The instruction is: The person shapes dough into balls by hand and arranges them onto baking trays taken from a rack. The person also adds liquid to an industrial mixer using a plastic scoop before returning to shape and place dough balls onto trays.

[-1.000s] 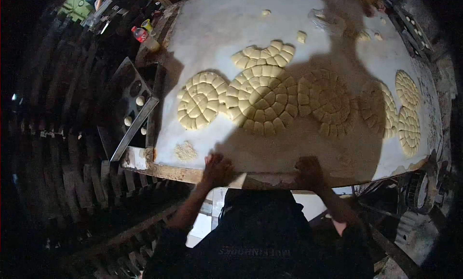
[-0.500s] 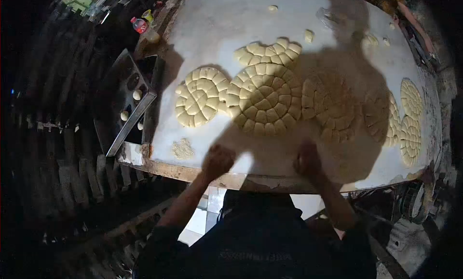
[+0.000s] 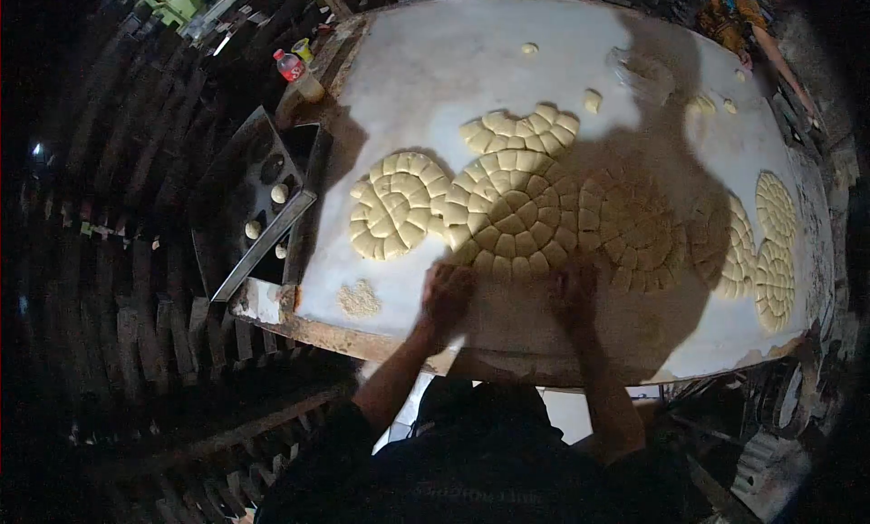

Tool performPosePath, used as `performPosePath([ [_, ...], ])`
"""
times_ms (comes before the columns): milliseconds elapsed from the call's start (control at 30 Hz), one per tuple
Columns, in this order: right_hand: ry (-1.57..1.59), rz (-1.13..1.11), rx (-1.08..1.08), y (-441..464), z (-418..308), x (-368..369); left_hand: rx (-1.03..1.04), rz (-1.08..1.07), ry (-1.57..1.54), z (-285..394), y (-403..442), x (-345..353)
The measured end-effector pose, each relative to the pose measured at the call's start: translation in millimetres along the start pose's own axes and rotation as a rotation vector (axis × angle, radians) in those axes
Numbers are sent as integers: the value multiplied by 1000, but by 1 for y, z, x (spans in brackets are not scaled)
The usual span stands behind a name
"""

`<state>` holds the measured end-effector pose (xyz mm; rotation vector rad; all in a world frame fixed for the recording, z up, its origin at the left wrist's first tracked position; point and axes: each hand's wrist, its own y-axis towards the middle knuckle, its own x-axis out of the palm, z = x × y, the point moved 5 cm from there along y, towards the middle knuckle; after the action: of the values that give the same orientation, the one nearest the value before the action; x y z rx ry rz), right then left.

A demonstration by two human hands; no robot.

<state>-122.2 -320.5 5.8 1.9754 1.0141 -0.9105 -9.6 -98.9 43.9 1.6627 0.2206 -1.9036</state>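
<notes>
My left hand (image 3: 447,299) is over the pale table (image 3: 408,71), at the near edge of a large round of cut dough pieces (image 3: 512,211), its fingers curled. My right hand (image 3: 574,293) lies in shadow by the same round's lower right edge; its fingers are too dark to read. A smaller dough round (image 3: 399,205) sits to the left, and a partial one (image 3: 521,130) behind. Further rounds lie to the right, partly shaded. Left of my left hand is a small pile of crumbly pale bits (image 3: 359,299).
Metal trays (image 3: 263,243) with a few dough balls stand at the table's left edge. A red-labelled bottle (image 3: 297,74) and a yellow cup (image 3: 302,50) are behind them. Clear plastic (image 3: 642,74) lies far back. Another person's arm (image 3: 784,67) shows at the far right.
Both my hands have moved forward from the table's near edge to the large dough round. The view has shifted, and the other person's arm has come into sight at the far right.
</notes>
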Motion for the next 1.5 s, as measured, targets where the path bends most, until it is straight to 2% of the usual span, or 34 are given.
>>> performPosePath([
  [67, 51, 76, -34, -15, -25, 3, -58, 109, -88, 9, -12, 54],
  [133, 96, 170, -82, -39, -36, -9, -103, 235, -176, 15, -40, 58],
  [200, -145, -15, -268, -72, -33, -10, 150, 195, 3, 33, -77, 38],
  [233, -149, 2, -281, -75, -24, -12, 154, 214, 13, 34, -80, 9],
  [300, 253, -93, 53, -79, 2, -4, 27, -149, -71, 37, -94, -33],
  [333, 253, -96, 35, -77, -16, -3, 15, -137, -67, 31, -105, -34],
  [400, 232, -461, 273, -76, -73, 11, -292, 1, -662, 6, -125, -28],
  [433, 441, -481, 138, -84, -122, 12, -476, -81, -951, 10, -122, -56],
  [467, 647, -499, 1, -95, -159, 13, -477, -65, -952, 11, -129, -63],
  [533, 457, -422, -303, -134, -165, 81, -34, 167, -934, 24, -138, -90],
  [567, 449, -426, -313, -135, -187, 75, -319, 113, -1116, 24, -140, -109],
  [633, 1025, -454, 204, -129, -234, 39, -347, 124, -1237, 23, -153, -137],
  [667, 1012, -464, 204, -128, -240, 26, -376, 122, -1354, 23, -160, -140],
  [700, 745, -381, -92, -126, -251, 8, -295, 263, -1054, 21, -164, -146],
  [733, 471, -290, -378, -127, -265, -7, -301, 267, -1060, 20, -170, -141],
  [800, 449, -310, -332, -123, -272, -23, -390, -113, -956, 23, -178, -115],
  [867, 428, -321, -289, -120, -266, -23, -355, -241, -902, 24, -173, -109],
  [933, 246, -15, -507, -121, -252, -23, -315, -369, -840, 23, -159, -109],
  [967, 244, -13, -505, -112, -231, -16, -229, -527, -978, 29, -150, -114],
  [1000, -72, -165, -463, -100, -201, -1, -135, -690, -1113, 39, -144, -114],
  [1033, -385, -313, -406, -90, -169, 7, -128, -699, -1108, 47, -143, -107],
  [1067, -382, -305, -396, -80, -145, 0, -88, -488, -1270, 53, -139, -105],
  [1100, -310, -67, -490, -67, -129, -19, -45, -262, -1418, 53, -128, -104],
  [1133, -232, 169, -579, -59, -118, -35, -42, -267, -1409, 53, -111, -95],
  [1167, -226, 172, -569, -50, -120, -48, -1, -17, -1151, 46, -93, -92],
  [1200, 68, 143, -233, -38, -105, -67, 41, 217, -885, 43, -80, -86],
  [1233, 356, 112, 107, -32, -85, -75, -227, 185, -732, 31, -74, -52],
  [1267, 361, 118, 117, -37, -67, -73, -221, 174, -728, 29, -75, -25],
  [1333, 230, -86, 54, -61, -23, -51, -322, -110, -275, 20, -80, 22],
  [1367, 236, -82, 61, -77, 5, -45, -229, -102, -246, 35, -76, -10],
  [1400, 282, -223, -107, -95, 25, -34, -226, -107, -242, 28, -82, -8],
  [1433, 325, -364, -279, -103, 34, -27, -42, -143, -97, 31, -94, -1],
  [1467, 326, -364, -278, -95, 36, -38, 141, -176, 46, 33, -100, 3],
  [1500, 9, -458, -308, -85, 23, -58, 177, -232, 37, 24, -96, -1],
])
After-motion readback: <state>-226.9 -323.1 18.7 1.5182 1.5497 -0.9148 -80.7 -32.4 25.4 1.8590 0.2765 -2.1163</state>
